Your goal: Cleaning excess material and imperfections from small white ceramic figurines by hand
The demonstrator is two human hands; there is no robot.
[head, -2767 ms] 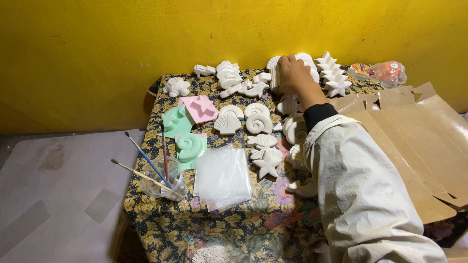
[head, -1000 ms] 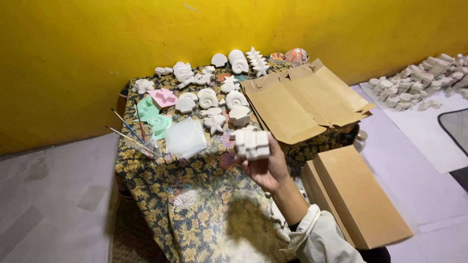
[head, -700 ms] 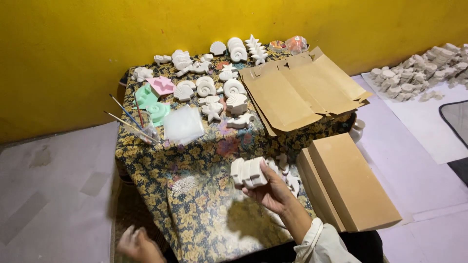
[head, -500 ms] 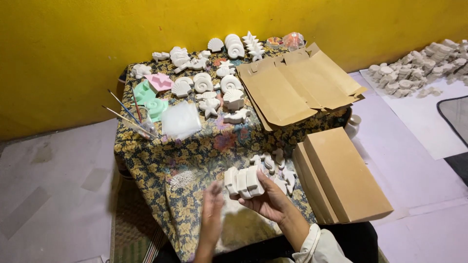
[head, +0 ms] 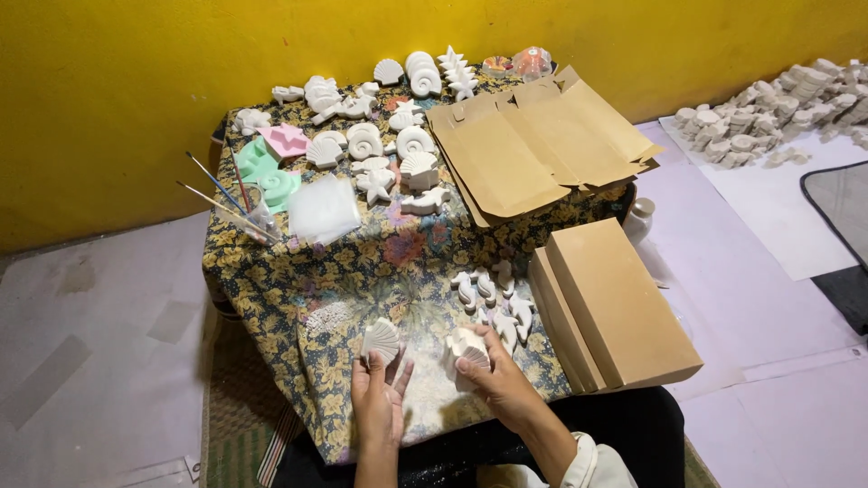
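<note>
My left hand (head: 380, 398) holds one white scallop-shell plaster cast (head: 381, 340) upright by its base, just above the near edge of the floral-cloth table (head: 298, 280). My right hand (head: 495, 378) grips a small stack of the same white shell casts (head: 465, 348) a little to the right. The two hands are apart, about a hand's width. Several white dolphin-shaped casts (head: 493, 303) lie on the cloth just beyond my right hand.
Closed brown boxes (head: 615, 303) lean at the table's right edge. Flattened cardboard (head: 533, 149) covers the far right. Many white shell and starfish casts (head: 398, 145), green and pink moulds (head: 267, 167), brushes (head: 221, 194) and a plastic bag (head: 323, 208) fill the far side. More casts (head: 768, 117) pile on floor paper.
My right hand brought the stack of shell casts from the far table down to the near edge. My left hand came up and now holds one shell separated from the stack.
</note>
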